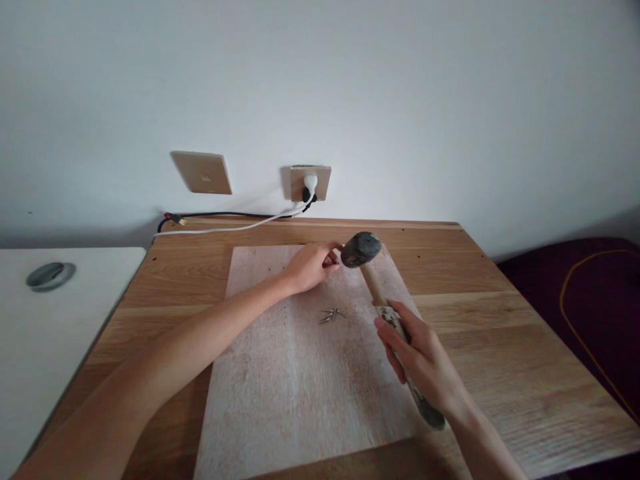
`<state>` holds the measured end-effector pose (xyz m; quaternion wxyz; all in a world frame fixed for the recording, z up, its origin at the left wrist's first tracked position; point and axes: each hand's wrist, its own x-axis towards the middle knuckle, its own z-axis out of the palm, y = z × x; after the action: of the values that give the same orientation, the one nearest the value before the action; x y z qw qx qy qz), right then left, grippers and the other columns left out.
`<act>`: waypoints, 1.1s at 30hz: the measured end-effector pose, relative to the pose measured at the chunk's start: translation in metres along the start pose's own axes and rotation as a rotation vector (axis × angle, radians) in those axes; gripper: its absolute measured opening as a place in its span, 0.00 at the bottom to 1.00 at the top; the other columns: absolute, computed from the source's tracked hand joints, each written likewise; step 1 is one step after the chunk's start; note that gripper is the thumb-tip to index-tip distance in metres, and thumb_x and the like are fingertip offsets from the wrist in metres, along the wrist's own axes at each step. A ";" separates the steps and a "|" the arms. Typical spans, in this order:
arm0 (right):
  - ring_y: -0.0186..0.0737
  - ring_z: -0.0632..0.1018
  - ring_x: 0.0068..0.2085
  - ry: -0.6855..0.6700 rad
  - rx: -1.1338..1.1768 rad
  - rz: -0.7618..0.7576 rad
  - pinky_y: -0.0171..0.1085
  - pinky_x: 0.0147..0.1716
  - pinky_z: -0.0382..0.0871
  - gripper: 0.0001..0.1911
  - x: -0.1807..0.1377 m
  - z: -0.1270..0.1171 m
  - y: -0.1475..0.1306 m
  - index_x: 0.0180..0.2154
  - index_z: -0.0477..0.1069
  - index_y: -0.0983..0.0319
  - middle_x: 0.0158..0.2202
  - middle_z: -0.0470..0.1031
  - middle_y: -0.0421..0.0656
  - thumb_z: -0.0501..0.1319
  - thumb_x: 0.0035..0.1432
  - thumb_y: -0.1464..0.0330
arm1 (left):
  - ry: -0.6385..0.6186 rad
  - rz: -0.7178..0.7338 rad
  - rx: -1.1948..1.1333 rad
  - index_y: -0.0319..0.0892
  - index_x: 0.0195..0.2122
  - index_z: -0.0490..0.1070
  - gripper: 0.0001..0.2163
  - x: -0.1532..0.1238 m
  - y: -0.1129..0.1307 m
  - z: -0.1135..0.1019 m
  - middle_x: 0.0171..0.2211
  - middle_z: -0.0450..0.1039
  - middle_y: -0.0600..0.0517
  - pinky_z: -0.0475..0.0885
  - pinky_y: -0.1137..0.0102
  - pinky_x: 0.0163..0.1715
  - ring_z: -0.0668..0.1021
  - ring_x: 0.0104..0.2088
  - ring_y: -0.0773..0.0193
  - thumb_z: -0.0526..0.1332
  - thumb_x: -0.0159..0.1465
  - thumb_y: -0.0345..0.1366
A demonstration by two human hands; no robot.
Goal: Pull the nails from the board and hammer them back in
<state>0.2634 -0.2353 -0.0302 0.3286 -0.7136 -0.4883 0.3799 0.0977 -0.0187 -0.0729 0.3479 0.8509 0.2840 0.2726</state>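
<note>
My right hand [417,353] is wrapped round the worn, light handle of a hammer [362,250], whose dark, blunt head is raised over the far right part of a pale wooden board [280,373]. Close to the hammer head, my left hand [313,267] rests at the board's far side with thumb and forefinger pinched together. Whatever those fingertips hold is too small or too hidden to make out. A little pile of nails [333,315] lies on the board between both hands.
The board lies on a wooden table [480,333] against a white wall. Behind it, plugs sit in a wall socket [323,180], with a white cable [240,228] and a black one along the back edge. A white surface [65,333] stands left, dark purple fabric [550,287] right.
</note>
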 end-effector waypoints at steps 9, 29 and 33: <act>0.34 0.66 0.15 -0.007 -0.053 0.017 0.31 0.16 0.58 0.26 -0.001 0.005 0.002 0.54 0.68 0.63 0.14 0.63 0.28 0.57 0.69 0.48 | 0.013 -0.020 -0.067 0.43 0.51 0.76 0.18 0.001 -0.001 0.002 0.36 0.84 0.51 0.76 0.68 0.37 0.84 0.34 0.62 0.67 0.60 0.23; 0.34 0.63 0.17 0.024 0.018 0.062 0.33 0.17 0.57 0.25 -0.026 -0.005 0.028 0.51 0.71 0.60 0.16 0.62 0.31 0.58 0.69 0.46 | -0.389 0.351 0.427 0.42 0.30 0.75 0.05 -0.034 0.060 -0.013 0.37 0.79 0.48 0.71 0.64 0.43 0.80 0.40 0.56 0.66 0.63 0.28; 0.34 0.65 0.17 0.012 0.050 0.072 0.33 0.18 0.59 0.25 -0.027 -0.003 0.033 0.56 0.68 0.60 0.17 0.64 0.31 0.57 0.71 0.48 | -0.314 0.234 0.281 0.44 0.32 0.74 0.06 -0.025 0.059 -0.031 0.29 0.77 0.53 0.65 0.68 0.31 0.76 0.29 0.64 0.62 0.62 0.25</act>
<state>0.2745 -0.2715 -0.0508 0.3352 -0.7246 -0.4506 0.3993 0.0772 -0.0566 -0.0164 0.2320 0.9500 0.1609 0.1333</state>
